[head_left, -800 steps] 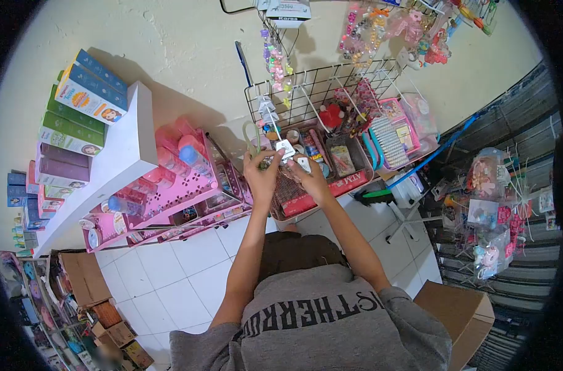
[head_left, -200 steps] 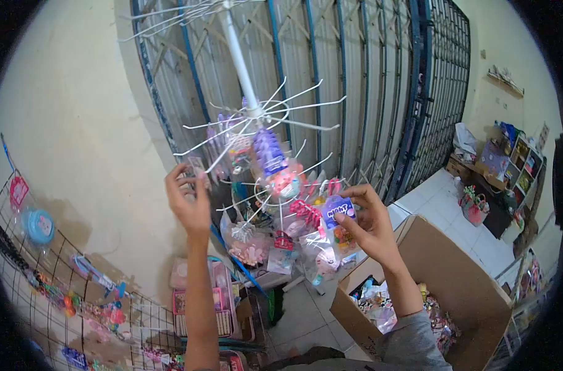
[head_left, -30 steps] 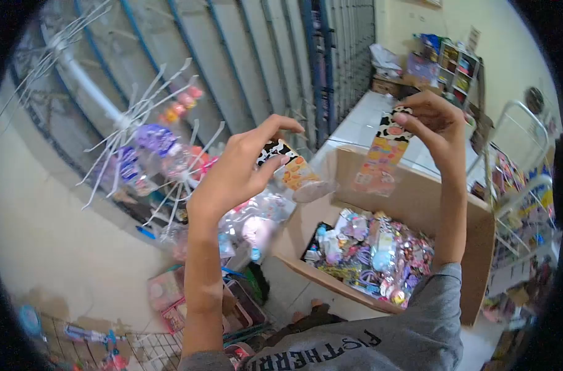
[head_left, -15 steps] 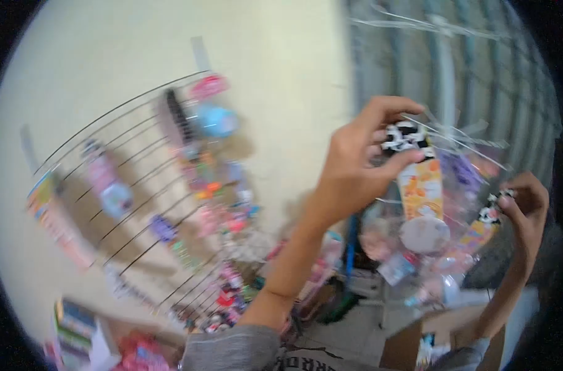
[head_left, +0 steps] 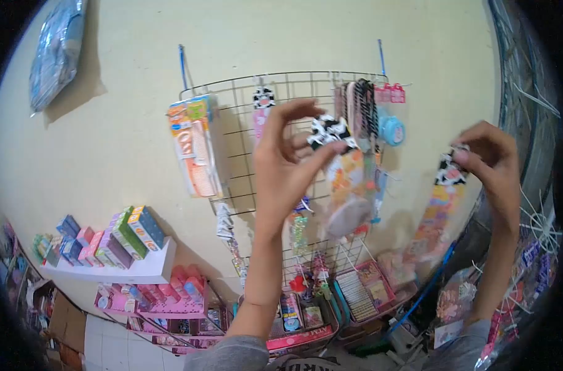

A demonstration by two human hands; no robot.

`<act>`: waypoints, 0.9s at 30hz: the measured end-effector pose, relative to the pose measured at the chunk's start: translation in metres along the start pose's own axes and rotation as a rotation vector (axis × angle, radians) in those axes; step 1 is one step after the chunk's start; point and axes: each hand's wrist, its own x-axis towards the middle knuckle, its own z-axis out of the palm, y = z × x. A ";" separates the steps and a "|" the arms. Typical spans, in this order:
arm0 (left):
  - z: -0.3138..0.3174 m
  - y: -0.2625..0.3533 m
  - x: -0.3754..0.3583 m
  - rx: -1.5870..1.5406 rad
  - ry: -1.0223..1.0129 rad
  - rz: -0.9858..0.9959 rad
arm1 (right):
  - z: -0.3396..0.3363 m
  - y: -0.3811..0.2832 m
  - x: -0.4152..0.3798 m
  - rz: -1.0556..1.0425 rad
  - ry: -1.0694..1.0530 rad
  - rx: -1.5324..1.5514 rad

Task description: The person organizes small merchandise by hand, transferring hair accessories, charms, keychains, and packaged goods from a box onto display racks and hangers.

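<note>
1. Holding a cow-print-topped packet (head_left: pixel 343 179) by its header, the left hand (head_left: pixel 287 161) pinches it between thumb and fingertips, raised in front of the wire wall grid (head_left: pixel 281 80).
2. That packet hangs down from the pinch, overlapping the grid's hanging goods; contents are blurred.
3. Right hand (head_left: pixel 489 157) is closed on the top of a second cow-print packet (head_left: pixel 439 204), which hangs tilted at the grid's right edge.
4. The two hands are well apart, each with its own packet.
5. A matching cow-print packet (head_left: pixel 263 102) already hangs on the grid, beside an orange comb pack (head_left: pixel 193 145).
6. Below left, a white shelf (head_left: pixel 145 269) carries coloured boxes (head_left: pixel 130 232); pink racks (head_left: pixel 170 297) stand beneath it.
7. White spinner-rack prongs (head_left: pixel 541 222) show at the right edge.
</note>
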 end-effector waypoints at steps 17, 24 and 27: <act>-0.077 -0.028 0.079 0.373 -0.116 -0.198 | 0.112 -0.008 0.153 -0.289 -0.289 0.111; -0.076 -0.025 0.080 0.366 -0.155 -0.204 | 0.112 0.004 0.154 -0.267 -0.271 0.119; -0.078 -0.028 0.082 0.384 -0.193 -0.234 | 0.110 0.007 0.154 -0.263 -0.267 0.093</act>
